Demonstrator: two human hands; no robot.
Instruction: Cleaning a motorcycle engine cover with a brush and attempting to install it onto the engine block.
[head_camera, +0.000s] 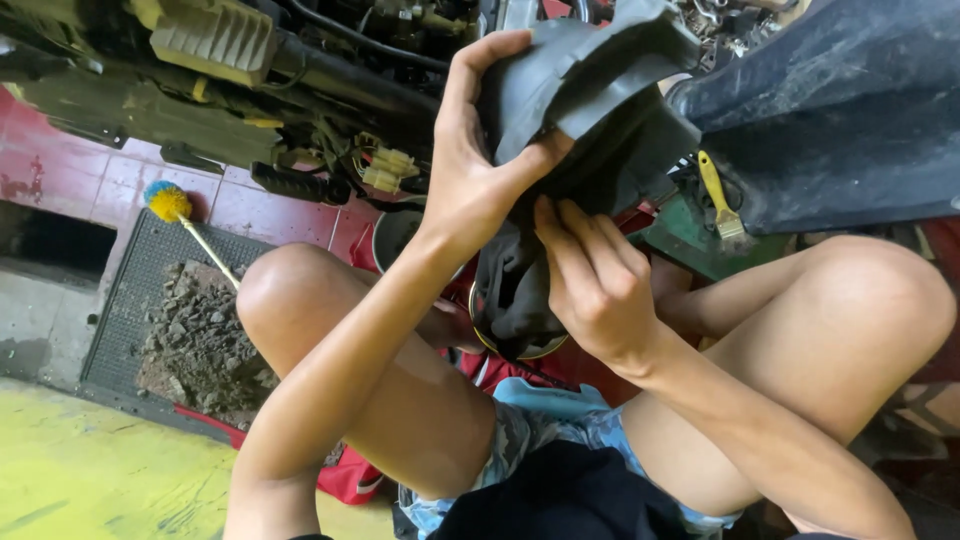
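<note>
My left hand (470, 175) on the plastic cover (590, 90) above my right hand (595, 285), both between my knees, motorcycle frame (230, 80) behind them, brush (190, 225) over the floor grate (150, 300) at left, paintbrush (720, 200) at right.

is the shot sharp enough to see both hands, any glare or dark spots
Head view: daylight, mostly sharp; left hand and right hand are clear on the grey plastic cover; the machine underside sinks into shadow; the yellow floor is bright; edges bend slightly.

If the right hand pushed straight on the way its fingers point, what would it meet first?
The right hand already has its fingertips on the dark grey plastic cover, so it would press into that; depth behind is unclear.
</note>
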